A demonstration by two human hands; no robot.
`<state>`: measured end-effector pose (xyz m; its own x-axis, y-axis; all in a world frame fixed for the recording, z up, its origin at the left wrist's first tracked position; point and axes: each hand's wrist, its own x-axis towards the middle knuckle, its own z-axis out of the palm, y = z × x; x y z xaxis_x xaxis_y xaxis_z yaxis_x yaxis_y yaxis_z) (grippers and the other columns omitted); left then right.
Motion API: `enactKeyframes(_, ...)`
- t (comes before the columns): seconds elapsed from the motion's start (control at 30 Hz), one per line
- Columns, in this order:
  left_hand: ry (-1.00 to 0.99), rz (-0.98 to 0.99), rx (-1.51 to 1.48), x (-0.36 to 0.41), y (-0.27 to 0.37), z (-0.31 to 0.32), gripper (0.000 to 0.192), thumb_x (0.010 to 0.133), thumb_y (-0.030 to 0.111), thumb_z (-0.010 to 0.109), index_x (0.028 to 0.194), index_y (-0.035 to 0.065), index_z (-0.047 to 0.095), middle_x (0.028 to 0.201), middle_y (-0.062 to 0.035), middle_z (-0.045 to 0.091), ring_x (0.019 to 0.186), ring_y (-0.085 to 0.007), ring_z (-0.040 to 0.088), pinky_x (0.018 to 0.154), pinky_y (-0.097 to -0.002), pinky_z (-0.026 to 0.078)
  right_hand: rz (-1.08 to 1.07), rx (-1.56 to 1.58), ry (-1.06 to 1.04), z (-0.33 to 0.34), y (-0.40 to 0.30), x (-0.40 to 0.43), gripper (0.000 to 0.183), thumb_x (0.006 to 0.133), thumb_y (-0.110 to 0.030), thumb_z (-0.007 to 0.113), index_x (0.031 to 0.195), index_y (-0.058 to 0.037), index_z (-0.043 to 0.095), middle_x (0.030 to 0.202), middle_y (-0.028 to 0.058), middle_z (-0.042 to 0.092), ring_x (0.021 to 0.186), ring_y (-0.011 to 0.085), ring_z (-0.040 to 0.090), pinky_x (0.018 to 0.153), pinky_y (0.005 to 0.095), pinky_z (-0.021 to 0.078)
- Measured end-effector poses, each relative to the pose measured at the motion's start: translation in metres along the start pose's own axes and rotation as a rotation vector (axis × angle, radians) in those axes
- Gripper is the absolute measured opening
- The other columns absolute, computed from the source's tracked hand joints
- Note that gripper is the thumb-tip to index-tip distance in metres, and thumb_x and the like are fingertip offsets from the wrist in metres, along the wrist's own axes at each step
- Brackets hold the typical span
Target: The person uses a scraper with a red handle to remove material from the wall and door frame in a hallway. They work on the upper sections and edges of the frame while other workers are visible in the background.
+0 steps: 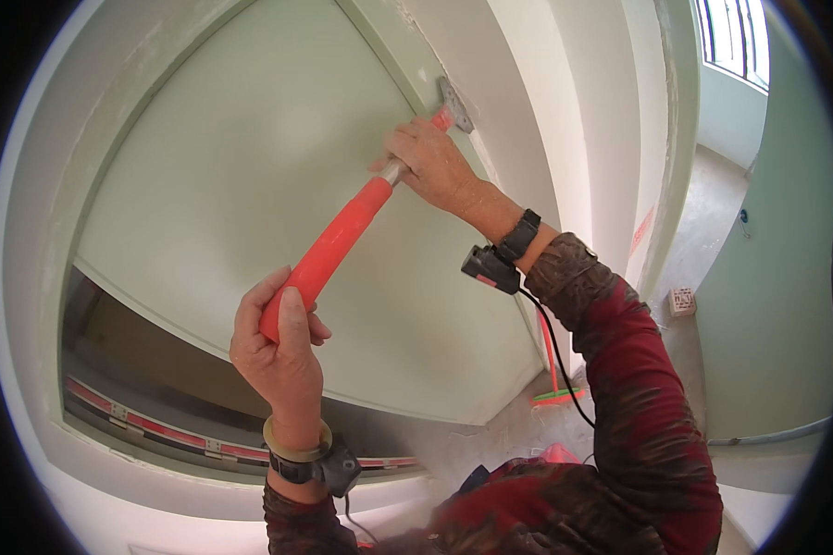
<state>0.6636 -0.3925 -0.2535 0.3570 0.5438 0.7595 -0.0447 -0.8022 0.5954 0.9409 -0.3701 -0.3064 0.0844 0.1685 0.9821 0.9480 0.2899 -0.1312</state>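
Observation:
Both hands hold a long-handled scraper, tilted up to the right. My left hand (281, 340) wraps the lower end of its orange-red grip (337, 239). Farther up, my right hand (430, 163) closes around the bare metal shaft (393, 171), just below the head. The scraper's grey, dusty blade (456, 104) lies against the seam between the pale green door frame (389, 52) and the whitish wall (482, 76). Behind the tool is a pale green door panel (250, 173). Both wrists wear straps with small black devices; a cable (562, 361) runs from the right one.
A broom (557, 397) with an orange handle stands low at the right, near the panel's corner. A red strip with metal fittings (166, 427) crosses the dark opening at lower left. To the right are a small box-like object (682, 302), another green panel (777, 277) and a barred window (734, 38).

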Motion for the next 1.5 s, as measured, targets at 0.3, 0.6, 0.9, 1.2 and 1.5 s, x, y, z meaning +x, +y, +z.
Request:
enactKeyframes(0.3,-0.235,0.100,0.225,-0.070,-0.037,-0.027,0.027,0.088,0.005,0.057,0.111,-0.0074,0.062,0.070,-0.0079,0.063,0.053,-0.0110,0.058,0.051,-0.0237,0.048,0.102,0.019,0.090,0.017,-0.030,-0.075,0.027,0.077,-0.017,0.073,0.072,-0.0056,0.048,0.072,0.0096,0.047,0.073,0.0303,0.046,0.063,0.0408,0.0390)
enactKeyframes(0.6,-0.270,-0.015,0.251,-0.064,-0.051,-0.013,0.029,0.089,0.004,0.055,0.114,-0.0087,0.060,0.076,-0.0105,0.064,0.053,-0.0104,0.057,0.050,-0.0233,0.048,0.045,-0.013,0.044,0.017,-0.019,-0.072,0.024,0.077,-0.020,0.072,0.071,-0.0074,0.053,0.073,0.0078,0.050,0.073,0.0293,0.047,0.065,0.0404,0.0410)
enactKeyframes(0.9,-0.223,0.084,0.145,-0.046,-0.029,0.002,0.028,0.091,0.006,0.055,0.115,-0.0076,0.060,0.075,-0.0087,0.063,0.056,-0.0110,0.058,0.051,-0.0239,0.048,-0.060,-0.050,0.044,0.020,0.006,-0.073,0.017,0.069,-0.006,0.072,0.073,-0.0087,0.055,0.069,0.0059,0.053,0.069,0.0285,0.047,0.064,0.0392,0.0397)
enactKeyframes(1.2,-0.262,0.116,0.217,-0.061,-0.029,0.001,0.025,0.091,0.005,0.054,0.112,-0.0064,0.061,0.070,-0.0075,0.063,0.054,-0.0115,0.058,0.050,-0.0231,0.047,0.062,0.052,0.053,0.007,-0.022,-0.075,0.030,0.076,-0.017,0.075,0.070,-0.0064,0.047,0.068,0.0090,0.048,0.069,0.0284,0.044,0.062,0.0386,0.0379)
enactKeyframes(1.5,-0.392,0.040,0.257,-0.081,-0.060,0.000,0.032,0.089,0.005,0.056,0.117,-0.0087,0.058,0.074,-0.0095,0.064,0.056,-0.0120,0.060,0.054,-0.0240,0.049,0.112,-0.076,0.072,0.004,-0.006,-0.104,0.031,0.072,-0.014,0.077,0.072,-0.0054,0.048,0.073,0.0098,0.047,0.072,0.0309,0.045,0.062,0.0404,0.0390)
